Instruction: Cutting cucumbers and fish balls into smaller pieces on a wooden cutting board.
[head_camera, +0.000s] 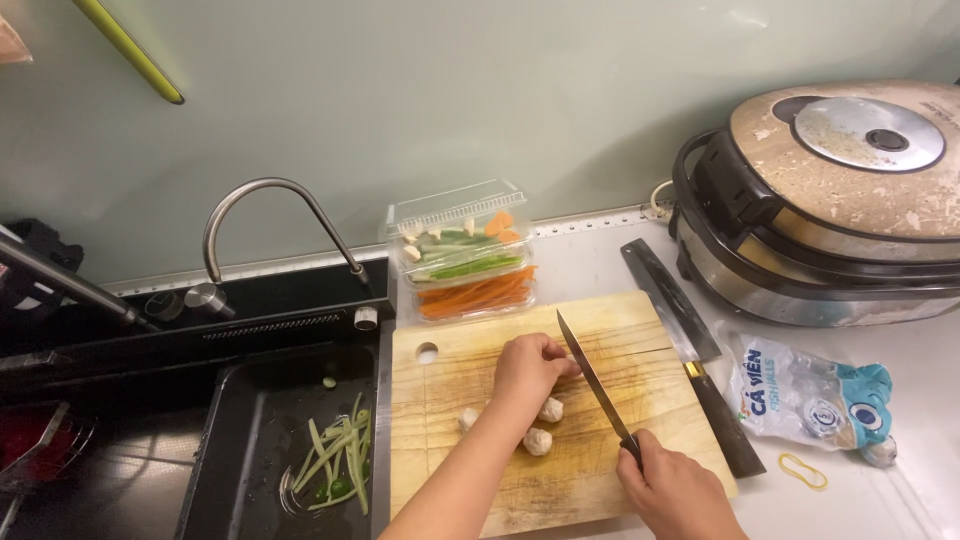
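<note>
Kitchen counter, pale splashback wall behind, black sink on the left with green vegetable strips lying in it. Lower centre of the frame is a worn wooden cutting board, and it's busy.

Nearest the camera, lower right, the right hand has its fingers wrapped tight round the handle of a slim knife. The blade angles up and to the left over the board, its tip close beside the other hand. Mid-frame, the left hand is curled, fingertips tucked under and pressed down on something small that is hidden beneath them. That curl looks meant to keep the fingers clear of the edge. Just below it, a few pale round fish balls sit loose on the board, within easy reach.

Right of the board lies a big cleaver, flat along the board's edge. Lower right is an opened plastic bag, with a yellow rubber band beside it.

Further back, top centre, a clear tub holds carrot and green sticks. Far upper right, a scuffed rice cooker. The curved tap stands behind the sink.
</note>
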